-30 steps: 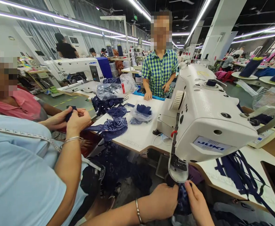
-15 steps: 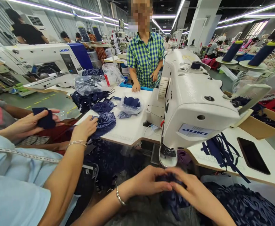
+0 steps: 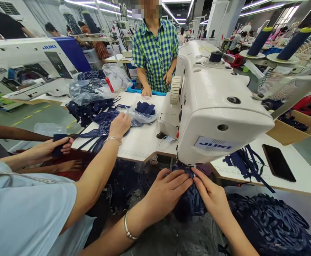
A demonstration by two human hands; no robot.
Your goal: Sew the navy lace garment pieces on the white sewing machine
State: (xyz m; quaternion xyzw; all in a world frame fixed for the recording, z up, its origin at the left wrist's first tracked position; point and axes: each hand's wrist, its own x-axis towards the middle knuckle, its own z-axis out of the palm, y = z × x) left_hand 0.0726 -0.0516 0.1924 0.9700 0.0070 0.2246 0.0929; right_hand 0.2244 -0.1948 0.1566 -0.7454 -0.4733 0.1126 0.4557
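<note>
At far left, a co-worker in a light blue top: one hand (image 3: 50, 149) pinches a small navy piece, the other hand (image 3: 119, 125) with a bangle lies on navy fabric at the tabletop (image 3: 139, 142) edge. Behind that, a plastic bag (image 3: 91, 90) of dark pieces and a smaller clear bag (image 3: 144, 111) with navy cut parts, both on the tabletop.

Centre bottom: left hand (image 3: 166, 193), bracelet on wrist, fingers curled down onto the navy fabric bundle (image 3: 191, 201), gripping it. Bundle sits just below the head of the white Juki sewing machine (image 3: 214, 106), between both hands, below the tabletop edge.

Right hand (image 3: 211, 197) presses the same bundle from the other side, fingers closed on it, fingertips almost touching the left hand's.

Beyond the machine, a person in a green check shirt (image 3: 155, 49) stands at the tabletop's far edge, one hand on it.

Right: navy straps (image 3: 244, 163) hang over the tabletop edge, a black phone (image 3: 278, 161) lies flat beside them. Bottom right, a heap of navy fabric (image 3: 269, 224).
</note>
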